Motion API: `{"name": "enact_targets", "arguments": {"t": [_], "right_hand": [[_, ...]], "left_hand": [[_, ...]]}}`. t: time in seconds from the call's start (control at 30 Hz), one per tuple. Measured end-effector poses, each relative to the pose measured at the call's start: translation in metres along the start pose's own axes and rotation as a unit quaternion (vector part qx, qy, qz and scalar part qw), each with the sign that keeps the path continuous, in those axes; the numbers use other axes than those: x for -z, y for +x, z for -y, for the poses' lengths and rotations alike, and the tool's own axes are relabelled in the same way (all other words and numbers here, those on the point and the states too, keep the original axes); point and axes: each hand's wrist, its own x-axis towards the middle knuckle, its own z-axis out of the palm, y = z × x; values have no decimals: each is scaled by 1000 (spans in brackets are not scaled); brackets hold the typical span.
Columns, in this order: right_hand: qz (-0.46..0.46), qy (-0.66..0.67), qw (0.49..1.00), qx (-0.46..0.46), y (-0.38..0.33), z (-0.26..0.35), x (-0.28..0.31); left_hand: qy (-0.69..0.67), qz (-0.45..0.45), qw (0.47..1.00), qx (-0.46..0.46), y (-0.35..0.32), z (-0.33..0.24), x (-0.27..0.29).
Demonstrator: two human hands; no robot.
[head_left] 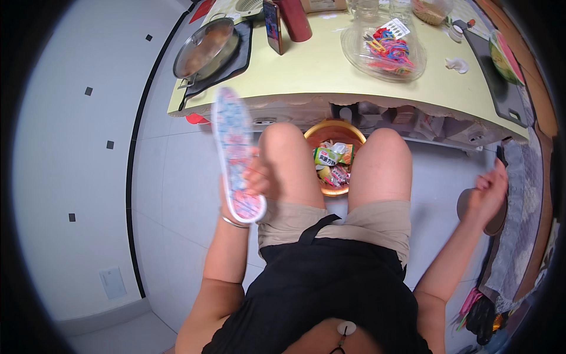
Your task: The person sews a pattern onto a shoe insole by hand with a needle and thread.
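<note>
**Hands: one insole lifted, one reaching out to the side**

Left hand [258,177] is closed around one patterned insole [234,150], holding it upright beside the left knee, just below the table [306,71] edge. Right hand [488,192] is stretched well out to the right, fingers loosely spread over a round brownish thing [469,206], perhaps a stool seat; whether it grips it I cannot tell. Judging by this, the insole is picked up and being handled; the next move calls for bringing the second hand in. Counted: one insole, one orange bin [333,162] of wrappers between the knees, one lidded pan [205,50], one phone [272,26].
</note>
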Motion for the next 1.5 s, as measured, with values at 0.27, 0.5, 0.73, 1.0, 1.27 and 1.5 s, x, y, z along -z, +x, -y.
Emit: {"name": "enact_targets", "arguments": {"t": [0.27, 0.5, 0.73, 1.0, 1.27, 1.5], "right_hand": [[468, -274, 812, 216, -197, -28, -166], [497, -247, 782, 283, -213, -42, -176], [504, -259, 770, 292, -213, -35, -179], [508, -274, 763, 293, -212, -32, -180], [501, -245, 798, 226, -209, -48, -174], [484, -92, 834, -249, -195, -51, -158]], "left_hand": [[-41, -52, 967, 244, 29, 76, -26], [182, -210, 953, 123, 35, 89, -26], [194, -159, 961, 113, 25, 90, -7], [178, -159, 964, 117, 21, 92, -28], [292, -168, 940, 57, 16, 97, -55], [309, -98, 946, -10, 16, 95, -60]]}}
